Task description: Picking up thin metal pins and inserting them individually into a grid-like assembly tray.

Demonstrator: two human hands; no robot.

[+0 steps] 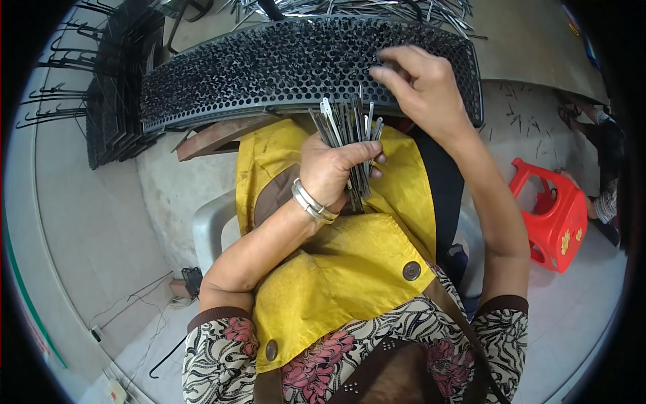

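My left hand (pixel 331 168) is wrapped around a bundle of thin metal strips (pixel 346 128) above my lap. Most of the strips stand up out of the fist, dark grey with a few shinier ones, and some have a small hole at the end. Over the right part of a long black perforated rack (pixel 269 71) is my right hand (pixel 422 84). Its fingers are bent, with a gap between thumb and forefinger, and nothing shows in them. The fingertips are slightly blurred. Short dark pieces fill many of the rack's holes.
Loose metal strips (pixel 363 10) lie in a pile behind the rack. More black racks with hooked rods (pixel 111 101) stand at the left. A red plastic stool (pixel 552 215) is on the right, beside another person (pixel 605 155). Small pieces (pixel 515 121) lie scattered on the floor.
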